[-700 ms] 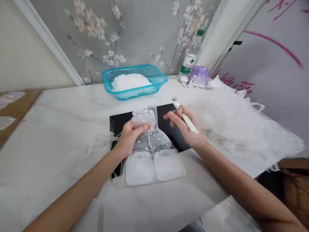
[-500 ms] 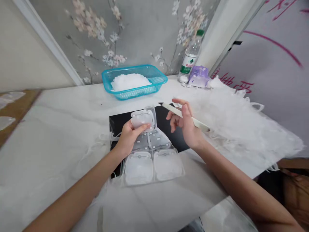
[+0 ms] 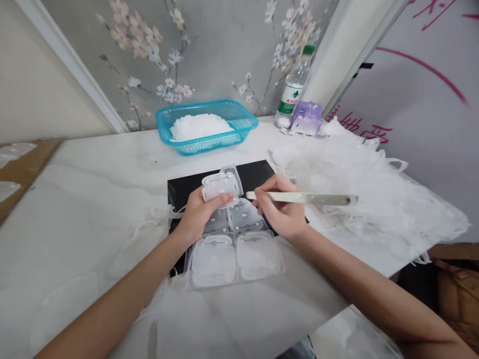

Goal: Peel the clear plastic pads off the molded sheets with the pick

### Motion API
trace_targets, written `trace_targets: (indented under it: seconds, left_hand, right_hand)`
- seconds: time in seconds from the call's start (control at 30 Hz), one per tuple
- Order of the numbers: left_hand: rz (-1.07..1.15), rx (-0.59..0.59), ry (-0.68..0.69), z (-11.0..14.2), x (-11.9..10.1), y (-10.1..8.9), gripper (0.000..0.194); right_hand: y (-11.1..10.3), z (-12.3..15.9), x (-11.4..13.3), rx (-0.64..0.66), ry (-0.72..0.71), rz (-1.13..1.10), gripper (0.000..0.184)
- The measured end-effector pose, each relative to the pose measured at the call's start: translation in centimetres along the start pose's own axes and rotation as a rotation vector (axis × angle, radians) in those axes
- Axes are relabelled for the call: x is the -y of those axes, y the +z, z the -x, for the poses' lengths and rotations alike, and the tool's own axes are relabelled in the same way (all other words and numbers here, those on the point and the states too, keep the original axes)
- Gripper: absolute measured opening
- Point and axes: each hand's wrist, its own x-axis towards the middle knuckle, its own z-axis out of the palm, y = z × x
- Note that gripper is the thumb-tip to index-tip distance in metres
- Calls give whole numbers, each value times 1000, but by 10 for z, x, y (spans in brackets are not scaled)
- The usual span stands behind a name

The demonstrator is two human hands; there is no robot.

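Observation:
My left hand (image 3: 199,214) pinches a translucent rounded plastic piece (image 3: 220,188), one panel of a moulded sheet whose other panels (image 3: 259,255) spread below it. The pinched panel is lifted and tilted above the rest. In my right hand (image 3: 280,207) a slim white pen-shaped tool (image 3: 318,198) is gripped like a pen, lying nearly level. Its dark tip sits just right of the lifted panel; I cannot tell whether they touch. Beneath the sheet lies a black flat mat (image 3: 254,172), partly covered.
A blue basket (image 3: 160,119) with a white pile (image 3: 201,127) stands at the back. Behind on the right are a green-capped bottle (image 3: 294,92) and a purple packet (image 3: 307,118). A large heap of translucent plastic scraps (image 3: 366,184) covers the right side.
My right hand has come down and left, closing round the tool, which has swung from slanted to nearly level with its tip by the panel. My left hand keeps its pinch.

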Motion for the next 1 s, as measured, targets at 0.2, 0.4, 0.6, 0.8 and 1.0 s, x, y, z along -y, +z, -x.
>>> trace_targets:
  seconds: [0.2,0.4,0.6,0.8,1.0]
  left_hand:
    - [1,16,6,-1,1,-1,30]
    - [-15,21,13,-1,0,-1,29]
    - [-4,20,9,-1,-1,1,30]
    - [-17,30,32,-2,2,-1,33]
    - [-7,17,73,-2,2,-2,30]
  right_hand:
    - [0,0,-3,0,-34,72,16]
    - [0,2,-6,22,-35,111,15]
    - [2,1,-2,65,-86,199,16]
    - [12,7,0,163,-473,540,22]
    - [18,12,-2,202,-564,683,20]
